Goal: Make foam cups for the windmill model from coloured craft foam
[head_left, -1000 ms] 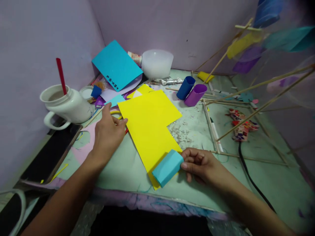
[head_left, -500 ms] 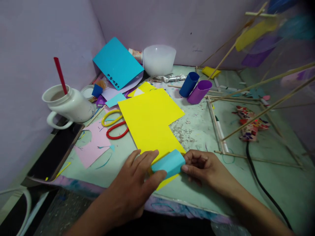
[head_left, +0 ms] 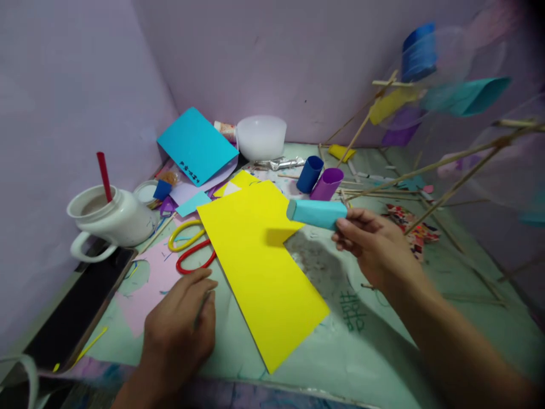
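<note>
My right hand (head_left: 374, 247) is closed on one end of a light blue rolled paper tube (head_left: 317, 213) and holds it in the air over the table, its free end pointing left. Under it lies a large yellow paper sheet (head_left: 259, 267) with a notch cut from its right side. My left hand (head_left: 181, 335) rests on the table at the sheet's lower left, fingers curled round something thin that I cannot make out. Scissors (head_left: 189, 250) with one yellow and one red handle lie just beyond that hand.
A white mug (head_left: 110, 218) with a red stick stands at the left beside a dark phone (head_left: 76, 309). Blue card (head_left: 196, 145), a white bowl (head_left: 260, 136), and blue (head_left: 309, 173) and purple (head_left: 327, 183) paper tubes sit at the back. Thin stick frames with coloured paper (head_left: 430, 170) fill the right.
My right hand lifted the light blue tube off the yellow sheet and raised it to the right. My left hand let go of the tube and drew back to the left.
</note>
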{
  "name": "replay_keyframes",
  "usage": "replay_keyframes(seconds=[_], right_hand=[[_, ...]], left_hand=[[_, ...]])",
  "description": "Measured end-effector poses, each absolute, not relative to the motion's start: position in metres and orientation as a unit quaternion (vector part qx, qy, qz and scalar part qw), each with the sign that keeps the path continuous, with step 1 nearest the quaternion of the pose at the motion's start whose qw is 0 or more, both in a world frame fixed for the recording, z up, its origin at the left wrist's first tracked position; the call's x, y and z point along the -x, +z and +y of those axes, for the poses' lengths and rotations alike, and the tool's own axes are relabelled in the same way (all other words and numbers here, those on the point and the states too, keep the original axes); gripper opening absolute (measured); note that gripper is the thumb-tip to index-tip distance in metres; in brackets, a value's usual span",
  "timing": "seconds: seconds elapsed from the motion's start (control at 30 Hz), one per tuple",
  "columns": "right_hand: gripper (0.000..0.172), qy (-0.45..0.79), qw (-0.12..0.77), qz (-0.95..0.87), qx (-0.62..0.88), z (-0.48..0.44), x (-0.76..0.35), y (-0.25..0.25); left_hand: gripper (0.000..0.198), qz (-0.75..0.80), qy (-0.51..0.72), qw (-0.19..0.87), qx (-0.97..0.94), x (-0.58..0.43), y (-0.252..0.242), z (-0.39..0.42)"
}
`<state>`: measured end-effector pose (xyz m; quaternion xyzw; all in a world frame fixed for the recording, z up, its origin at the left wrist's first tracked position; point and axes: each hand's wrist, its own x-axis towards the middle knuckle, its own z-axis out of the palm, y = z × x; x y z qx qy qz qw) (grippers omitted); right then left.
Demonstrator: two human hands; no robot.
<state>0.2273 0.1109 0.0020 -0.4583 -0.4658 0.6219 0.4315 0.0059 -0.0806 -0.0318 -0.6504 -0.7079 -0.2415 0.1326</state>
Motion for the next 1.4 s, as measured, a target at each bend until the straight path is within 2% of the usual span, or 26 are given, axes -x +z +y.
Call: replay_keyframes(seconds=[0.07,0.17,0.27,0.4,0.43,0.5,0.57,0.63,0.7,0.83,0.97,1.03,1.1,1.27,1.4], right_hand=[[0.018,0.634,0.440,-0.437,0.462,0.132,-0.199,0.010],[0.009,0.606,0.445,-0.455,0.477,0.164,-0.154,0.013],[0.018,0.584,0.429,-0.489,0.486,0.182,-0.129,0.009],[0.035,0.519,0.395,-0.574,0.496,0.157,-0.148,0.010],[0.033,0.494,0.369,-0.609,0.499,0.143,-0.158,0.011],[0.024,0.336,0.187,-0.759,0.526,0.112,-0.177,0.011],[0.029,0.265,0.044,-0.814,0.515,0.085,-0.189,0.008],[0.042,0.245,-0.017,-0.818,0.520,0.067,-0.192,0.002],[0.044,0.244,-0.025,-0.811,0.530,0.059,-0.189,-0.004],[0.028,0.270,-0.005,-0.800,0.536,0.056,-0.183,-0.011],[0.044,0.253,0.001,-0.796,0.550,0.054,-0.187,-0.010],[0.046,0.247,-0.013,-0.794,0.555,0.055,-0.188,-0.009],[0.044,0.251,-0.015,-0.792,0.556,0.057,-0.190,-0.009],[0.038,0.278,0.019,-0.790,0.546,0.062,-0.191,-0.014],[0.027,0.305,0.028,-0.777,0.550,0.065,-0.192,-0.016]], left_hand=[[0.019,-0.722,-0.211,0.142,0.644,0.006,-0.029,-0.068],[0.027,-0.764,-0.096,0.064,0.635,0.019,-0.024,-0.051],[0.035,-0.800,-0.001,-0.027,0.600,0.026,-0.018,-0.042],[0.038,-0.796,-0.017,-0.077,0.601,0.033,-0.010,-0.036],[0.035,-0.794,-0.034,-0.072,0.602,0.036,-0.008,-0.033],[0.028,-0.794,-0.053,-0.056,0.604,0.041,-0.007,-0.026],[0.023,-0.794,-0.048,-0.053,0.604,0.045,-0.006,-0.016],[0.021,-0.790,-0.052,-0.072,0.606,0.048,-0.006,-0.006],[0.020,-0.791,-0.070,-0.086,0.601,0.048,-0.004,0.001],[0.016,-0.804,-0.087,-0.072,0.583,0.043,0.001,0.003],[0.013,-0.833,-0.136,-0.043,0.535,0.034,0.006,-0.004],[0.013,-0.846,-0.174,-0.052,0.501,0.031,0.010,-0.010],[0.021,-0.859,-0.200,-0.079,0.464,0.031,0.015,-0.018],[0.053,-0.874,-0.259,-0.175,0.371,0.037,0.024,-0.048],[0.055,-0.813,-0.387,-0.316,0.298,0.041,0.014,-0.071]])
